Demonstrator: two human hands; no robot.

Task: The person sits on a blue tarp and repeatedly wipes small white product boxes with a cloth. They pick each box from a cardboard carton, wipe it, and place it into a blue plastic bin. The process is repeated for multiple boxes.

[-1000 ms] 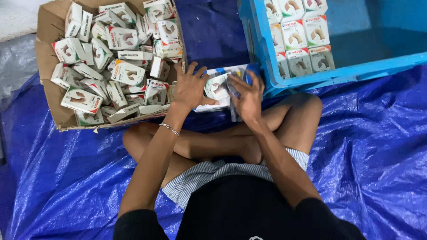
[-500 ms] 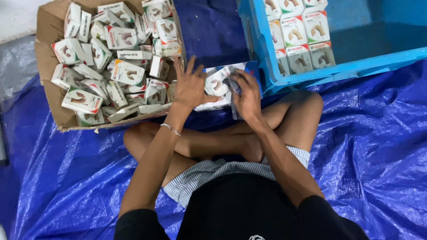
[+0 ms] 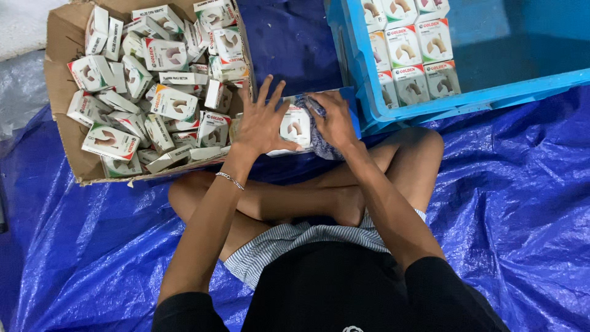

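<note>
— How much room near the knees?
— Blue tarpaulin (image 3: 504, 203) spreads open on both sides; farther off, a cardboard carton (image 3: 61, 92) of loose packets and a blue crate (image 3: 393, 114) close in.
— The bundle of small boxes (image 3: 297, 126)?
— Between both hands, against the crate's corner.
— Hands?
— Left hand (image 3: 261, 123) fingers spread flat on it; right hand (image 3: 335, 120) curled, gripping its wrapping.

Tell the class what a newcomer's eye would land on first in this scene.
The cardboard box at upper left, heaped with small white cartons. Then the blue crate at upper right, its cartons in neat rows. Between them, the left hand and right hand press on a bundle of cartons above crossed legs.
</note>
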